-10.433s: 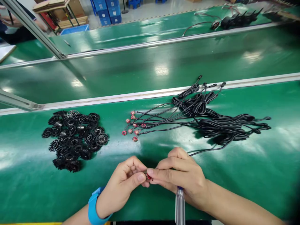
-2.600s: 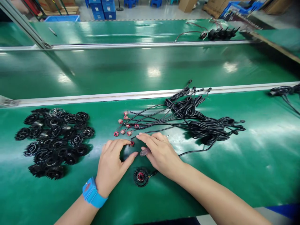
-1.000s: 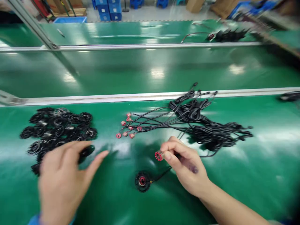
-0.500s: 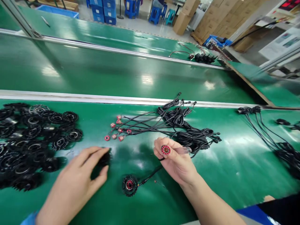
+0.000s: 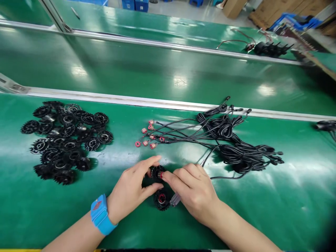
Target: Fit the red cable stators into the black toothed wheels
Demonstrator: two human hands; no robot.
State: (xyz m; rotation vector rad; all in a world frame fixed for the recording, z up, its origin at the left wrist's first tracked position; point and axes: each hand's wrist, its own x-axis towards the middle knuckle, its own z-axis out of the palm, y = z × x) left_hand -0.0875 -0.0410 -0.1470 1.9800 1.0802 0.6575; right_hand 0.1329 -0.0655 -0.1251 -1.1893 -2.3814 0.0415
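Change: black toothed plastic wheel (image 5: 154, 171), apart from red-ended copper coil (image 5: 160, 174) a moment ago, now meets it; the two look lined up, seating unclear. Left hand (image 5: 128, 185): fingers part-closed round wheel. Right hand (image 5: 195, 189): fingers pinched on coil, clear-handled tool (image 5: 175, 199) in palm. Eight loose coils (image 5: 153, 145), one coil-filled wheel (image 5: 158, 204) on green bench (image 5: 139, 231); heaped wheels (image 5: 67, 130) overlap, uncountable.

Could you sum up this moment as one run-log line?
left hand: holds black toothed part | right hand: red-ended coil at its opening, clear-handled tool in grip
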